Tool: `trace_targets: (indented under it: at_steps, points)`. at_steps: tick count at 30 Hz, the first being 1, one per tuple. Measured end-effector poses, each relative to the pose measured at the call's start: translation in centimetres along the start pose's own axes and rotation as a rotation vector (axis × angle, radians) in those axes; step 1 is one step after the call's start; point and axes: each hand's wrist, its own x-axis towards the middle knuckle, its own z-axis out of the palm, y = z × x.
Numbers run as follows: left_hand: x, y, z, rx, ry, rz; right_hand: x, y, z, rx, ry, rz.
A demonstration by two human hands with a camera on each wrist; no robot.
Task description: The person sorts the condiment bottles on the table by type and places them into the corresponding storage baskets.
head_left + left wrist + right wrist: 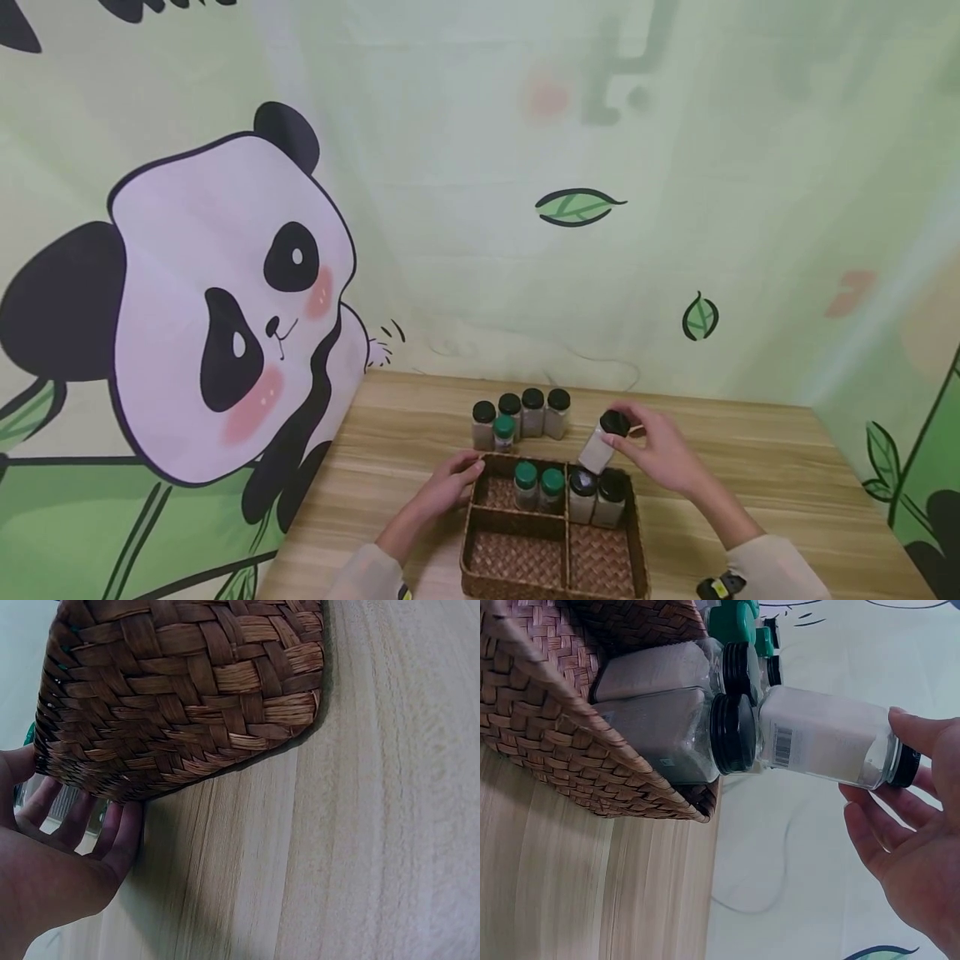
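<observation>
A woven basket [513, 523] with dividers stands on the table. My left hand [447, 483] holds its far left corner; in the left wrist view the thumb lies at the rim and the fingers [75, 822] curl along the outer wall. Over the far right compartment my right hand [663, 450] pinches a clear spice jar [596, 452] by its black lid, tilted. The right wrist view shows this jar [817, 739] close to the lids of two black-lidded jars [660, 727] in that compartment. Two green-lidded jars [527, 483] stand in the far left compartment.
Behind the basket stand several black-lidded jars [532, 412] and one green-lidded jar [503, 433]. The wooden table [420, 417] meets a printed cloth backdrop [450, 250] with a panda along its far and left sides.
</observation>
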Motion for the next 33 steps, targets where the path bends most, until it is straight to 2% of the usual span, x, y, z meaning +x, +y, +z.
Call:
trace_targets:
  at_steps: [10, 23, 33]
  points:
    - [-0.1, 0.0, 0.0, 0.011, -0.006, 0.006, 0.3, 0.5, 0.3, -0.003, 0.005, 0.034]
    - [-0.1, 0.4, 0.0, 0.025, -0.011, 0.002, 0.3, 0.8, 0.3, -0.011, 0.018, 0.037]
    - [0.0, 0.0, -0.1, 0.008, -0.024, 0.001, 0.0, 1.3, 0.2, -0.016, 0.036, 0.062]
